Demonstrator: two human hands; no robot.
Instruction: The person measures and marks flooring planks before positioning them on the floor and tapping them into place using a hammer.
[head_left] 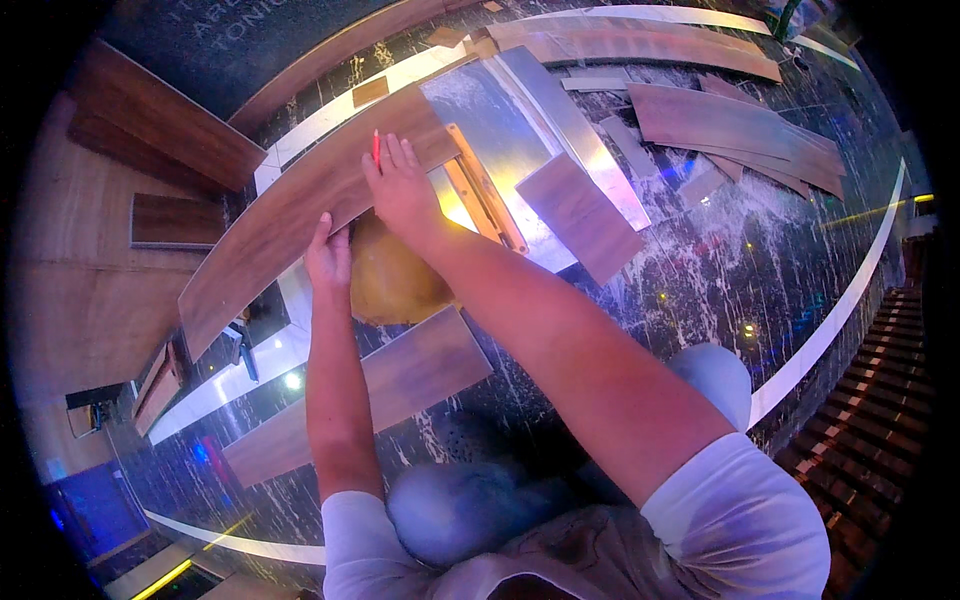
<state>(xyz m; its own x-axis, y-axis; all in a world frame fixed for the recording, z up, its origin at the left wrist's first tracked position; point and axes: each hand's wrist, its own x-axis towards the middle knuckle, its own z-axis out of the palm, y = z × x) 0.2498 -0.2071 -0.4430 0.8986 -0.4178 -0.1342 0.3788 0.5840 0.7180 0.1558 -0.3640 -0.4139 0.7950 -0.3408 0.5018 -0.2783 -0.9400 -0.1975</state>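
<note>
A long wood-look plank (290, 215) slants across in front of me, from lower left to upper right. My left hand (328, 258) grips its near edge, thumb on top and fingers partly hidden beneath. Over the plank's right part lies my right hand (402, 190), a slim red pencil (377, 147) between its thumb and fingers. A tan, rounded object (392, 275) shows below the plank, partly covered by my right forearm. Just right of that hand, a yellow-orange bar (487, 195) with slots rests on a shiny metal sheet (455, 98).
A short plank piece (582, 218) lies on the sheet's right edge. Several offcuts (740, 135) are piled on the dusty dark marbled floor (790, 270). Another plank (420, 365) lies near my knees. Boards (165, 115) lean at the left, and a slatted panel (865, 430) stands right.
</note>
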